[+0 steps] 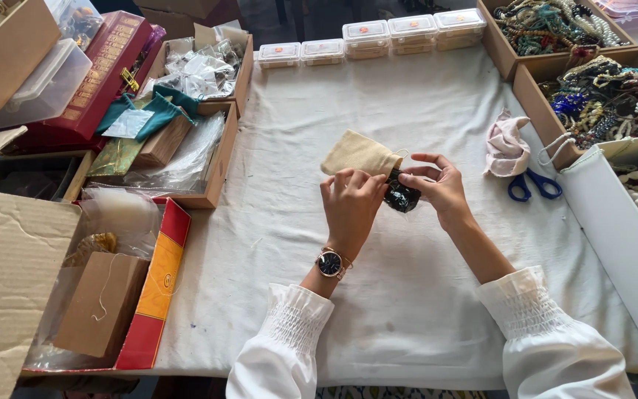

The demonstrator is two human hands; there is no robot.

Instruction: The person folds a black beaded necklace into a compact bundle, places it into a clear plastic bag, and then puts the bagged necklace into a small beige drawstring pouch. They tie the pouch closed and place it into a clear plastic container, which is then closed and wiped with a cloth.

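At table centre, left hand [351,198] is gripping the beige pouch [358,154]; right hand [441,189] is pinching a dark, possibly beaded item [402,197] at the pouch's mouth. Right of the pouch, blue scissors [534,185] are lying.

Pouch [356,154]: matt beige cloth, coarse weave. Beads [402,197]: dark, glossy. Tablecloth [378,281]: white cloth, matt, creased. Scissors [532,185]: blue plastic handles. Boxes [9,48]: matt cardboard.

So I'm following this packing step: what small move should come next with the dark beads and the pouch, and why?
Probably push the dark beaded piece further into the beige pouch: the right hand pinches it at the pouch mouth, mostly outside, while the left hand holds the pouch.
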